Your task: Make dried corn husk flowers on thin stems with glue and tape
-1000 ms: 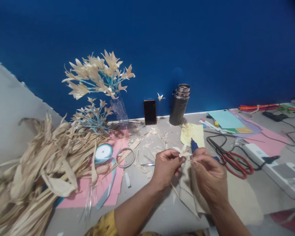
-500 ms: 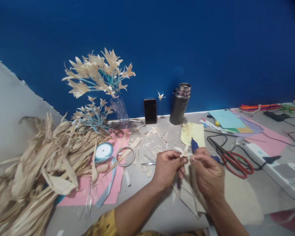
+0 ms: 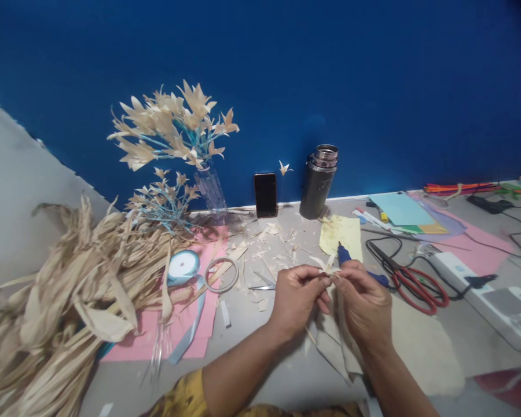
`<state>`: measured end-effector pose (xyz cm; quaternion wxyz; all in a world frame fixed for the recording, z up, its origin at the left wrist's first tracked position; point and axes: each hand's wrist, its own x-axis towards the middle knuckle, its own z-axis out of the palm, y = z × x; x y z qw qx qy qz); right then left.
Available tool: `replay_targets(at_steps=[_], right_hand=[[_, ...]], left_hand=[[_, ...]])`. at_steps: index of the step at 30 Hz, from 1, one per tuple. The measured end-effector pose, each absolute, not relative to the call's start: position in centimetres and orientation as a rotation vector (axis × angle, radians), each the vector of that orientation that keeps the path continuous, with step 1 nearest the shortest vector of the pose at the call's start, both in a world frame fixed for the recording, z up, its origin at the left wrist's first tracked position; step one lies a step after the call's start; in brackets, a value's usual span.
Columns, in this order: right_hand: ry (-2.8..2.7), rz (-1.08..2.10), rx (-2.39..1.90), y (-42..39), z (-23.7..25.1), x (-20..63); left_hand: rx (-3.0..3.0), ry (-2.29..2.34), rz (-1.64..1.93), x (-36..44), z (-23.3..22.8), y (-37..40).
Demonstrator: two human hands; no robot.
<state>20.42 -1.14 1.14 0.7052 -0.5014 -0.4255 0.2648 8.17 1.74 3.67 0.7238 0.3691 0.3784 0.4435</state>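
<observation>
Between the fingertips of both hands is a small corn husk flower with pale pointed petals. My left hand pinches its base from the left, and my right hand pinches it from the right; their fingertips nearly touch. Just beyond my right hand lies a blue glue gun, its nozzle over a stained yellow paper. Small scissors or tweezers lie partly behind my left hand. Under my hands spreads a beige cloth.
Dried corn husks heap at left beside a ribbon spool and a tape ring. Husk flowers stand in a clear vase. A phone, a flask, red-handled scissors and a power strip are around.
The right hand has shifted slightly left, closer to the left fingertips. The flower has turned and moved a little. Both hands still pinch it.
</observation>
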Motion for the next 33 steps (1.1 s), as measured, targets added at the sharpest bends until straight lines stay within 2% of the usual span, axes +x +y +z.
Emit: replay_targets(at_steps=[7,17,24,33], right_hand=[[-1.057,0.475,-1.177,-1.5,1.0,20.4],[-1.497,-0.066,-1.19,-2.0,1.3,21.2],[-1.498,-0.008,-1.225,-2.0,1.0,21.4],[-1.537,-0.094,-1.223,-2.1,1.1,21.3]], left_hand=[[0.927,0.928,0.976,8.4,3.5,1.4],[1.014,1.007,0.893,8.1,3.5,1.5],[1.054,1.007,0.88,8.3,3.1,1.4],[1.255,1.008,0.942,8.1,2.3,1.6]])
